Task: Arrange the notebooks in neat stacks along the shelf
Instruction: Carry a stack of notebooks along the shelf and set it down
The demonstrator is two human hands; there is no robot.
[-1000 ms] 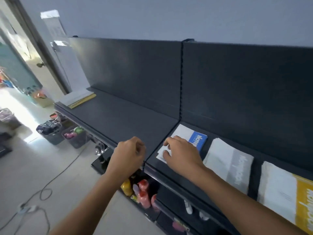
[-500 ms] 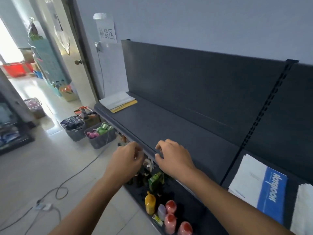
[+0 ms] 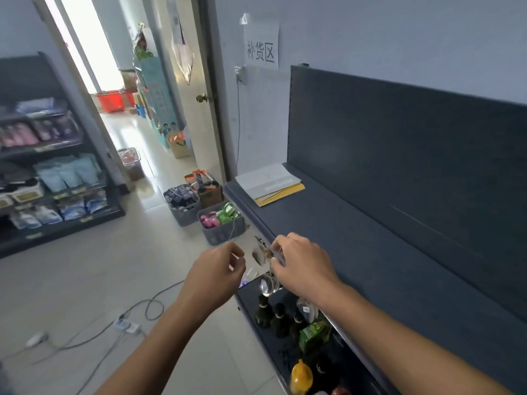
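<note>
A small stack of notebooks (image 3: pixel 269 184), white on top with yellow ones beneath, lies at the far left end of the dark grey shelf (image 3: pixel 356 252). My left hand (image 3: pixel 216 273) hovers off the shelf's front edge with fingers loosely curled and nothing in it. My right hand (image 3: pixel 302 265) is over the front edge of the shelf, fingers bent, holding nothing. Both hands are well short of the stack. The notebooks further right on the shelf are out of view.
Bottles (image 3: pixel 281 316) and a green carton (image 3: pixel 313 334) stand on the lower shelf under my hands. Two grey baskets (image 3: pixel 222 223) of goods sit on the floor by the shelf's left end. A cable (image 3: pixel 137 312) runs across the floor. Another stocked rack (image 3: pixel 51 178) stands at left.
My view has swung left along the shelf. The blue-and-white notebook and the others at right have left the view. Both hands moved left with it, away from that notebook.
</note>
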